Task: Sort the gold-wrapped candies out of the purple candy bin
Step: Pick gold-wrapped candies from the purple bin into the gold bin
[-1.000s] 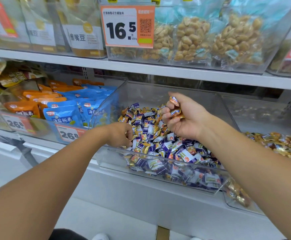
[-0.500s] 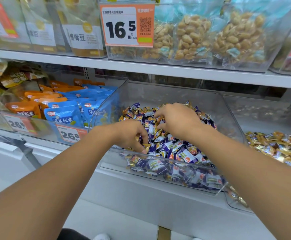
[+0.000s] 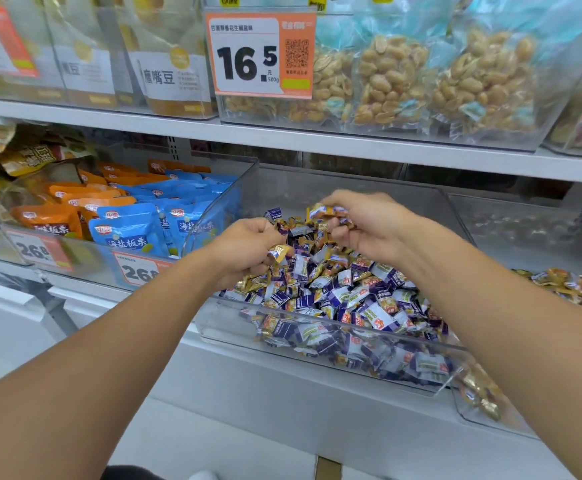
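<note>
The left hand (image 3: 248, 247) curls over the clear purple candy bin (image 3: 317, 344) and pinches a gold-wrapped candy (image 3: 280, 252) at its fingertips. The right hand (image 3: 369, 226), just above the heap of purple candies (image 3: 345, 296), grips several wrapped candies (image 3: 327, 212) in bent fingers.

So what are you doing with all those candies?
A person is picking gold-wrapped candies out of the clear bin of purple candies on a shop shelf. The left hand pinches a gold-wrapped candy just above the pile. The right hand holds a few candies too. A bin of gold candies sits to the right.
</note>
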The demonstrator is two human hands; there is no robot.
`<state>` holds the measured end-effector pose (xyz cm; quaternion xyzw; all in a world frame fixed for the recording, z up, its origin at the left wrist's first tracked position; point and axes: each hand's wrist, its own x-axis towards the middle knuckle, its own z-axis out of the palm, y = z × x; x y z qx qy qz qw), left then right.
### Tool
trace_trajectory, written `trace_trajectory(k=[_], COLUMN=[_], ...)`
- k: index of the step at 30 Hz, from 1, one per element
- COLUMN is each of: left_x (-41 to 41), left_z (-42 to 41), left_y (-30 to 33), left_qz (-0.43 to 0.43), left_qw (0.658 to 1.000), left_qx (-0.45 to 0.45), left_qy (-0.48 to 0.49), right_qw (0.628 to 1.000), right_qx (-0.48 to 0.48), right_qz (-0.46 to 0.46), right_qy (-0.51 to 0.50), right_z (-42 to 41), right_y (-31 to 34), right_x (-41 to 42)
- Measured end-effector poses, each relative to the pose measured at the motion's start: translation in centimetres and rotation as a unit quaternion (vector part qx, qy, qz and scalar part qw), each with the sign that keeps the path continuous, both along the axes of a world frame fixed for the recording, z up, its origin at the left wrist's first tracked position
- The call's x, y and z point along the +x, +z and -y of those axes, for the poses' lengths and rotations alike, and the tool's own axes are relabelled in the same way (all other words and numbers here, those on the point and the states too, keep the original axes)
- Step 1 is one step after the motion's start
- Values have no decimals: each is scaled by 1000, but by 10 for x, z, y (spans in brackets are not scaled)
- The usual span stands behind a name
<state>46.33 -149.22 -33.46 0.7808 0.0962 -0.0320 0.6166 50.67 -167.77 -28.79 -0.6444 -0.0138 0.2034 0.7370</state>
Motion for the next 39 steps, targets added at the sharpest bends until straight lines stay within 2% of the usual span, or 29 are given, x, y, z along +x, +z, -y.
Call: trace_trajectory(k=[2, 4, 6, 8, 11, 14, 16, 19, 21, 23, 25, 29, 33, 36, 39], left_x=[1, 1, 2, 5, 10, 13, 15, 15, 14, 12, 12, 10, 5, 7, 10], left_z=[1, 5, 10, 16, 23, 26, 26, 30, 35, 40, 41, 34, 21, 18, 19], left_y=[-3, -5, -6, -8, -10, -11, -9, -7, -7, -7, -6, -4, -14, -18, -15], left_qz=[-5, 13, 55, 84, 79, 58, 61, 62, 59, 56, 57, 63, 56, 54, 60], left_qw=[999, 988, 958, 910, 877, 870, 872, 869, 854, 834, 827, 826, 858, 868, 875], left_qx=[49, 148, 261, 380, 445, 458, 453, 458, 479, 506, 514, 513, 460, 447, 440], left_qy=[3, -39, -106, -140, -163, -174, -173, -178, -192, -214, -222, -226, -220, -207, -193], right_qw=[981, 968, 977, 991, 998, 992, 964, 880, 803, 728, 682, 658, 628, 632, 659], right_qx=[153, 189, 155, 87, 17, -99, -206, -314, -371, -444, -484, -499, -518, -512, -500], right_qz=[-119, -156, -142, -102, -38, 67, 166, 305, 366, 392, 395, 358, 361, 364, 382], right_qy=[21, 44, 27, -8, -51, -38, 20, 185, 289, 346, 381, 437, 456, 454, 412], right_z=[4, 8, 10, 13, 20, 28, 33, 34, 26, 15, 5, -8, -17, -21, -12], right_y=[3, 3, 2, 2, 1, 4, 5, 4, 1, -3, -8, -14, -28, -35, -25], right_x=[-1, -1, -2, -6, -13, -19, -21, -26, -30, -32, -33, -37, -39, -41, -37])
